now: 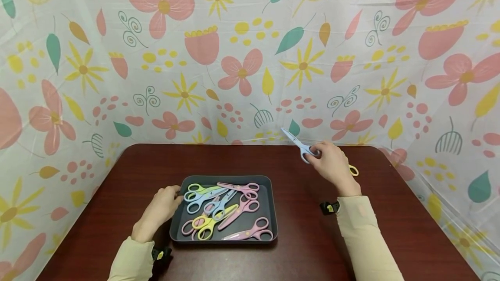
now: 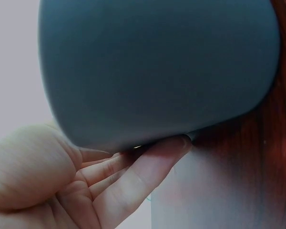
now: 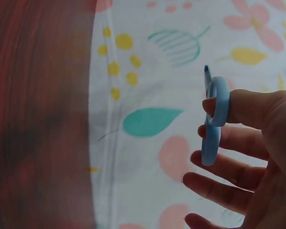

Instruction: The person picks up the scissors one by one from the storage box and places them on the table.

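Note:
My right hand [image 1: 331,164] is raised above the right side of the table, holding light blue scissors [image 1: 296,141] by the handles. Their blades point up and to the left. In the right wrist view the thumb goes through one blue handle loop [image 3: 221,101], and the other fingers are spread. My left hand [image 1: 162,206] grips the left edge of a dark grey tray [image 1: 273,211]. In the left wrist view the tray's outer wall [image 2: 157,67] hides part of that hand. Several scissors lie jumbled in the tray, including yellow scissors [image 1: 205,228] and pink scissors [image 1: 255,231].
A yellow handle loop [image 1: 353,170] shows behind the right wrist; the rest of it is hidden. The dark brown table [image 1: 304,237] ends at a flower-patterned curtain [image 1: 242,112] at the back and sides. Each wrist wears a black strap.

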The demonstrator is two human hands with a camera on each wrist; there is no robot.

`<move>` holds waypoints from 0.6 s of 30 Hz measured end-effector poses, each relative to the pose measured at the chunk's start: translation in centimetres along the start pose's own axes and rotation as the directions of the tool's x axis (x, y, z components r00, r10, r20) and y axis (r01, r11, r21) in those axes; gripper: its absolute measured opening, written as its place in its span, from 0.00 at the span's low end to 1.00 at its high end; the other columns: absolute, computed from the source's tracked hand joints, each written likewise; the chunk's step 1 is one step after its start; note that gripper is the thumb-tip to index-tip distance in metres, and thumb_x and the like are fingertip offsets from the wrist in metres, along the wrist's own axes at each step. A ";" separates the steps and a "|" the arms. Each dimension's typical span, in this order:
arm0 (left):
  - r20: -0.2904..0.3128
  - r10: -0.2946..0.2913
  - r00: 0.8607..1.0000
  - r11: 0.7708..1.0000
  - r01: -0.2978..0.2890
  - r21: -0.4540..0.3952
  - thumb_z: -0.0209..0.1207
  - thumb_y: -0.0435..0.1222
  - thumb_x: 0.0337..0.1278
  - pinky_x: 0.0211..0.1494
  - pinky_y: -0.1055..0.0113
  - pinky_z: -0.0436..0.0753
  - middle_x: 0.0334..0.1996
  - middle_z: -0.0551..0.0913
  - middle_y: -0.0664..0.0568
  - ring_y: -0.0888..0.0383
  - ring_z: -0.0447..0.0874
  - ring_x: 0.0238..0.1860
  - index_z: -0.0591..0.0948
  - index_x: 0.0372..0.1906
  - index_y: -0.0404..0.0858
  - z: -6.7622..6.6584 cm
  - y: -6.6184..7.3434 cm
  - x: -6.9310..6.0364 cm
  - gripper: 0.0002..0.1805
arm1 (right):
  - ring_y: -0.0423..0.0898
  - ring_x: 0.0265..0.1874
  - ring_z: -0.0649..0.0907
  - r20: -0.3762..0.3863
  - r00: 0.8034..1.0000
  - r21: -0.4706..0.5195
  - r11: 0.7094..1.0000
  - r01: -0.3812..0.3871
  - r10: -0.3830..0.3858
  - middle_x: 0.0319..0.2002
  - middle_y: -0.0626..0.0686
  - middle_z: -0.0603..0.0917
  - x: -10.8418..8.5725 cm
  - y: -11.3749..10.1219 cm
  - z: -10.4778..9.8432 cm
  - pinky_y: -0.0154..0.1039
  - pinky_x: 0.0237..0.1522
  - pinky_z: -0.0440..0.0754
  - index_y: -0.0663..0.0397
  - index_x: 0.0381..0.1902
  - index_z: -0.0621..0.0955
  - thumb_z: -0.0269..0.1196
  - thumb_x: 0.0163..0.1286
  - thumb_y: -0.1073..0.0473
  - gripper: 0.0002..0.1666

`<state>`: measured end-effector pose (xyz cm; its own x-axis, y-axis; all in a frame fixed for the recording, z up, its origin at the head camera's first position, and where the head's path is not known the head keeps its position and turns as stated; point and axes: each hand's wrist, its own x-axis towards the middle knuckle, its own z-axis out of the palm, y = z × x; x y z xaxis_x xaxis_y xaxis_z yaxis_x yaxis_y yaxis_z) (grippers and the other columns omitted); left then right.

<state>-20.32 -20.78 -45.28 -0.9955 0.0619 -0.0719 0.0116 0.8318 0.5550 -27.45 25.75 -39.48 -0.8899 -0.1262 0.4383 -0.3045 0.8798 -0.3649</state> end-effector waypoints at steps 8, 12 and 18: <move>-0.004 0.009 1.000 1.000 -0.009 -0.004 0.58 0.29 0.65 0.36 0.57 0.81 0.42 0.83 0.39 0.53 0.83 0.36 0.76 0.58 0.23 0.0 0.2 -0.1 0.19 | 0.53 0.30 0.77 0.057 0.975 0.020 0.976 -0.215 0.214 0.36 0.57 0.80 -0.6 3.7 0.8 0.48 0.26 0.72 0.55 0.37 0.86 0.66 0.65 0.50 0.14; -0.002 0.010 1.000 1.000 -0.010 -0.004 0.58 0.29 0.65 0.35 0.57 0.81 0.42 0.83 0.38 0.53 0.83 0.35 0.76 0.58 0.23 -0.1 0.2 -0.1 0.19 | 0.54 0.28 0.77 0.091 0.948 0.021 0.951 -0.309 0.306 0.37 0.57 0.80 -0.6 4.6 1.1 0.46 0.21 0.70 0.54 0.40 0.86 0.64 0.66 0.46 0.17; -0.005 0.015 1.000 1.000 -0.015 0.010 0.58 0.29 0.64 0.36 0.56 0.81 0.42 0.83 0.37 0.52 0.83 0.36 0.75 0.57 0.22 -0.2 0.1 -0.1 0.19 | 0.59 0.30 0.80 0.146 0.911 -0.030 0.922 -0.385 0.385 0.34 0.59 0.82 -0.2 5.2 2.1 0.51 0.24 0.71 0.55 0.39 0.85 0.62 0.66 0.46 0.18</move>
<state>-20.20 -20.86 -45.05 -0.9957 0.0710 -0.0593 0.0270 0.8360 0.5480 -29.55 29.38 -43.17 -0.9777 0.1571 0.1392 0.0721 0.8741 -0.4803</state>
